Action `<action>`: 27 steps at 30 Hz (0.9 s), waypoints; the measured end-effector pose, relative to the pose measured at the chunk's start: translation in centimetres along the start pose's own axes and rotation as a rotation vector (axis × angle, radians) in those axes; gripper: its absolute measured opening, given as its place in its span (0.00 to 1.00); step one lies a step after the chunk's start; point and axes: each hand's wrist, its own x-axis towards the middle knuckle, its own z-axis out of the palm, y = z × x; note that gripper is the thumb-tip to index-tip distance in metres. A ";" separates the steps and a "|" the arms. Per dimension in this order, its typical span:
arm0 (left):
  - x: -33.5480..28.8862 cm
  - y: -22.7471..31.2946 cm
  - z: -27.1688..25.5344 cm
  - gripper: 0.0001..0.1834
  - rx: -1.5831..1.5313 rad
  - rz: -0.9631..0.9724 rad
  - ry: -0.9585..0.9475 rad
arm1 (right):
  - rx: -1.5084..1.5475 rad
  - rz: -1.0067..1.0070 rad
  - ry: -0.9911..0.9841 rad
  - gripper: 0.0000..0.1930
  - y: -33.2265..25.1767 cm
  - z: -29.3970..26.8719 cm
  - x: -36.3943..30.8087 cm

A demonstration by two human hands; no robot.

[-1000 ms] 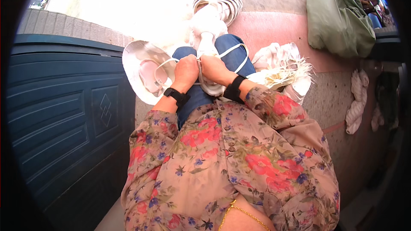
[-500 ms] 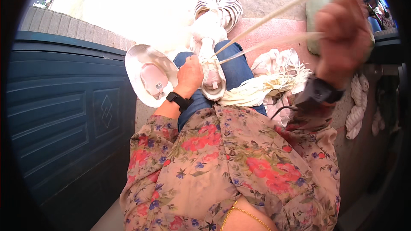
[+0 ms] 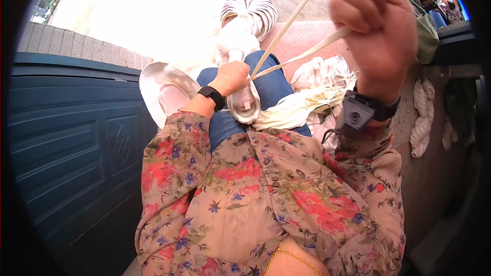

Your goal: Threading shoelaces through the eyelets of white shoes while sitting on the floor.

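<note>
"How do we have our right arm?"

"Bent and lifted out to our right, the wrist in a black strapped-on device [image 3: 354, 114]. Our right hand [image 3: 377, 28] is high and well apart from the other, its fingers curled in tight around one strand of the cream shoelace [image 3: 316, 48]. The second strand runs off the top edge; we can't tell where it ends."

"And our left?"

"Low, reaching forward over our lap. We see the back of our left hand [image 3: 232, 77], fingers bent inward; their tips are hidden, so we can't tell what they hold."

"Where's the white lace-up shoe [image 3: 245, 98]?"

"Between our thighs in blue jeans [image 3: 271, 84], partly under that left hand, a bundle of cream cords [image 3: 286, 114] just to its right."
</note>
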 end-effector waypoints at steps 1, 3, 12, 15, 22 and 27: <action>0.0 0.4 -0.2 0.05 0.080 0.057 0.038 | -0.004 -0.004 0.005 0.12 0.8 0.2 -0.2; 1.0 -0.3 0.3 0.04 0.112 0.082 0.163 | -0.077 0.012 0.203 0.13 3.2 0.9 -0.1; 1.2 -3.7 0.6 0.12 -0.753 0.019 -0.149 | 0.339 0.107 -0.113 0.12 2.6 3.8 2.8; 1.6 -2.4 -0.7 0.11 -0.933 -0.031 -0.150 | 0.188 0.075 -0.099 0.12 -1.6 4.4 1.6; -1.3 -5.0 -0.1 0.15 -0.831 -0.067 -0.266 | 0.185 0.117 -0.104 0.11 -3.0 3.4 0.6; 0.0 -4.0 0.4 0.15 -0.546 -0.059 -0.065 | 0.144 0.117 -0.081 0.11 -4.1 3.8 -0.3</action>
